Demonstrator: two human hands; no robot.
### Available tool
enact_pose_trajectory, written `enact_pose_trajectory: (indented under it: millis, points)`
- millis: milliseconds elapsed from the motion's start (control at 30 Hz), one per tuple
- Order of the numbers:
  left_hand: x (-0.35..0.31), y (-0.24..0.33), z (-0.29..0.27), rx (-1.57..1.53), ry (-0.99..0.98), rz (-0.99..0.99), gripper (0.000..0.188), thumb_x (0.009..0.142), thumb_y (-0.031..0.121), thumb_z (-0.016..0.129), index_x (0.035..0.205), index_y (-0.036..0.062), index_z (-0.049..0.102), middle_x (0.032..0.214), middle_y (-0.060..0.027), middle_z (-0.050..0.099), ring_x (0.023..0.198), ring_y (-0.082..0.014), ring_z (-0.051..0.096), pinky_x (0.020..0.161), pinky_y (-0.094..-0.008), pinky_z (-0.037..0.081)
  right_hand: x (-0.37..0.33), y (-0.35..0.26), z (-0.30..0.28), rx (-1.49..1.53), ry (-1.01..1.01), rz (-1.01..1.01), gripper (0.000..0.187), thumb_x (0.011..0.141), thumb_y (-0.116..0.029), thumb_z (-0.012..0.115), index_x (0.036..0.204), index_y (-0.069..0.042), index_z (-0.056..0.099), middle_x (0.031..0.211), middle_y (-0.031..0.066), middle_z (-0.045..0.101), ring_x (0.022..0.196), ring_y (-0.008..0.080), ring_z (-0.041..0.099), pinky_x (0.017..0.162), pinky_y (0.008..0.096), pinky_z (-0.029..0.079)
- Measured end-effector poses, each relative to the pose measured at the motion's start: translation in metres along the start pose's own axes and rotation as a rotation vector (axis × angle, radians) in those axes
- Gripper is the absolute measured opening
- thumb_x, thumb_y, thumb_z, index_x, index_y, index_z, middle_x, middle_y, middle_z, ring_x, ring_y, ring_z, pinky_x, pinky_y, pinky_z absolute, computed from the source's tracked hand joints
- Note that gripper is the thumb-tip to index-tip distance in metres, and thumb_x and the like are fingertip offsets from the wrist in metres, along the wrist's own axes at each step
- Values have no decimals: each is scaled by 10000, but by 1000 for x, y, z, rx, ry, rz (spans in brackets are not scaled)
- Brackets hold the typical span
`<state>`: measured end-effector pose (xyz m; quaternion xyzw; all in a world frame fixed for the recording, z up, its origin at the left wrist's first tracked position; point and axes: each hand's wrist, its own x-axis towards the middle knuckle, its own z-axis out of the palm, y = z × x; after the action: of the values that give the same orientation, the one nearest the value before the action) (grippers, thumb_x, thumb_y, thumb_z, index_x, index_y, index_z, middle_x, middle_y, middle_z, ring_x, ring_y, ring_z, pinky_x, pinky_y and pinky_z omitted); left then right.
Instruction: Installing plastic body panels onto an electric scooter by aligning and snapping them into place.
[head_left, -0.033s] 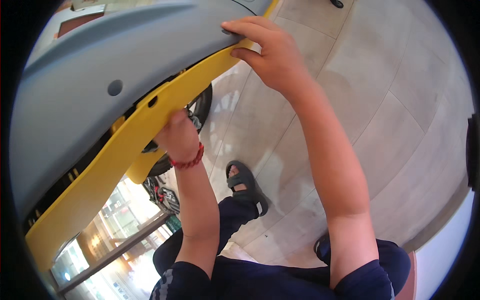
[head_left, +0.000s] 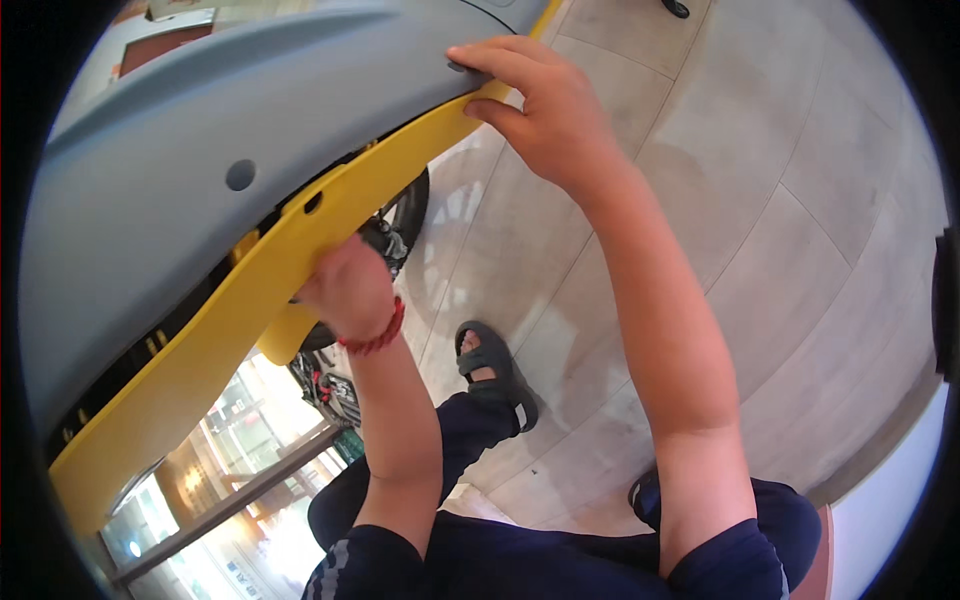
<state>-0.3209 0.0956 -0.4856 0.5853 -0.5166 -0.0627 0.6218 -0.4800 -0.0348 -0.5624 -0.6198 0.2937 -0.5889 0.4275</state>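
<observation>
A long yellow trim panel (head_left: 225,290) runs slantwise below a grey body panel (head_left: 150,170) of what looks like a scooter. A dark gap with small tabs shows between the two, and a round hole sits in each. My right hand (head_left: 555,115) grips the upper right end, thumb on the yellow panel and index finger reaching onto the grey one. Against the lower edge of the yellow panel is my left hand (head_left: 355,290), wearing a red bead bracelet (head_left: 378,332). It is smeared by motion, and its fingers are largely hidden.
Behind the panel stands a black wheel (head_left: 408,205). Pale floor tiles (head_left: 740,200) spread to the right. My sandalled foot (head_left: 492,370) is below the left hand. At lower left are a lit glass case (head_left: 240,480) and dark parts (head_left: 330,388); a white surface (head_left: 890,500) stands at lower right.
My left hand has moved slightly down and left along the yellow panel's edge. The panels have shifted a little. My right hand keeps nearly the same place.
</observation>
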Motion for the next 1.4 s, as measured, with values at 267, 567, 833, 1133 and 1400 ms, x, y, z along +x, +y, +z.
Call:
enact_pose_trajectory:
  millis: [267, 567, 833, 1133, 1400]
  points:
    - [26, 83, -4, -474, -71, 16, 738, 733, 608, 573, 1310, 175, 418, 1349, 2, 412, 1240, -204, 376, 1055, -439, 277, 0, -74, 14, 221, -15, -106, 549, 613, -196, 745, 1119, -84, 563, 1108, 94, 554, 1041, 305, 511, 922, 430, 379]
    - [26, 85, 28, -224, 155, 93, 878, 687, 711, 502, 1350, 167, 313, 1342, -29, 387, 1223, -224, 380, 1045, -435, 298, -5, -83, 29, 204, 52, -91, 550, 634, -177, 731, 1160, -148, 573, 1169, 43, 538, 1062, 254, 478, 918, 412, 337]
    - [30, 83, 27, -206, 132, 136, 893, 682, 719, 491, 1361, 173, 293, 1349, -40, 374, 1225, -229, 378, 1044, -442, 301, 0, -75, 31, 274, 99, -109, 406, 660, -173, 699, 1060, -170, 631, 1065, 13, 594, 1006, 214, 512, 891, 400, 322]
    - [8, 73, 6, -260, -5, 79, 836, 722, 647, 533, 1363, 156, 313, 1385, -20, 350, 1249, -213, 363, 1068, -426, 269, -13, -73, 36, 278, 145, -96, 389, 658, -164, 700, 1042, -154, 640, 1054, 19, 600, 1017, 216, 510, 914, 385, 313]
    - [28, 63, -19, -465, -154, 42, 913, 658, 633, 611, 1363, 140, 307, 1387, -33, 342, 1269, -239, 329, 1061, -483, 267, -1, -77, 32, 268, 128, -114, 391, 653, -160, 700, 1039, -144, 645, 1040, 24, 611, 970, 232, 538, 877, 380, 362]
